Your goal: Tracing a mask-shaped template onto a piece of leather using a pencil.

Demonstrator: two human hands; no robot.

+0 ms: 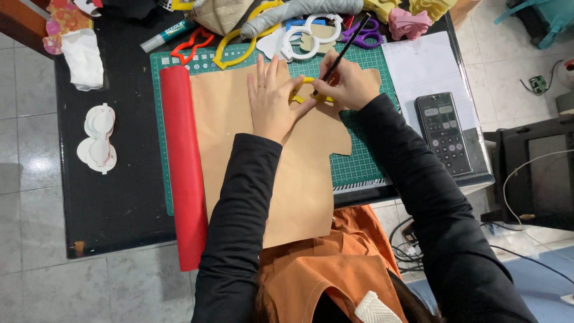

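Left hand [272, 101] flat, fingers spread apart, pressing a yellow foam shape [306, 90] onto the tan sheet [287, 173]. Right hand [350, 84] with fingers clamped on a black pencil [344, 51], tip at the yellow shape's edge. Yellow shape lies on the upper part of the tan sheet, between both hands. Tan sheet covers most of the green cutting mat [359, 161], lower end hanging off the black tabletop [113, 197]. Red roll [182, 161] just beside the sheet's left edge. No open container in view; loose items at the far edge: white frame cutout [311, 33], purple scissors [365, 36], glue stick [170, 34]. White cutouts [98, 140] stacked at left. Calculator [442, 131] on white paper [421, 69] at right
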